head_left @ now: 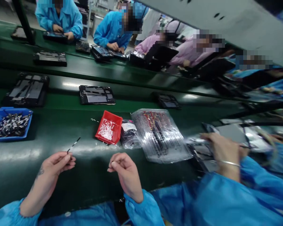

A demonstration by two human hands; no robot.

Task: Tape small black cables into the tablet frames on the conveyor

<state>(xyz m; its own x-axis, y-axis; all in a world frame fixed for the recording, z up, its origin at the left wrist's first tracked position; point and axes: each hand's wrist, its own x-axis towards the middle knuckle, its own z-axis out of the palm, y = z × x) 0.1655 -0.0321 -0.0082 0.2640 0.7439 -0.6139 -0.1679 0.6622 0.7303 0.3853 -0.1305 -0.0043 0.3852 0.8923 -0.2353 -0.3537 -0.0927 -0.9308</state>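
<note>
My left hand (53,166) pinches a thin black strip with white bands (73,145), which looks like a small flex cable and points up and to the right. Above the green bench, my right hand (126,172) is closed, thumb against the curled fingers; whatever it may hold cannot be made out. Just beyond that hand sits a red bin (119,124) of small white pieces (106,130), a few of them scattered on the bench around it. A blue bin (25,133) full of small black-and-silver parts (13,124) stands at the left.
Beside the red bin lie a labelled plastic bag (129,133) and a stack of clear trays (162,135). Opened tablet-like devices (97,95) rest on the line behind. At right, a neighbour's hand (223,150) works close by. Co-workers (113,29) sit opposite.
</note>
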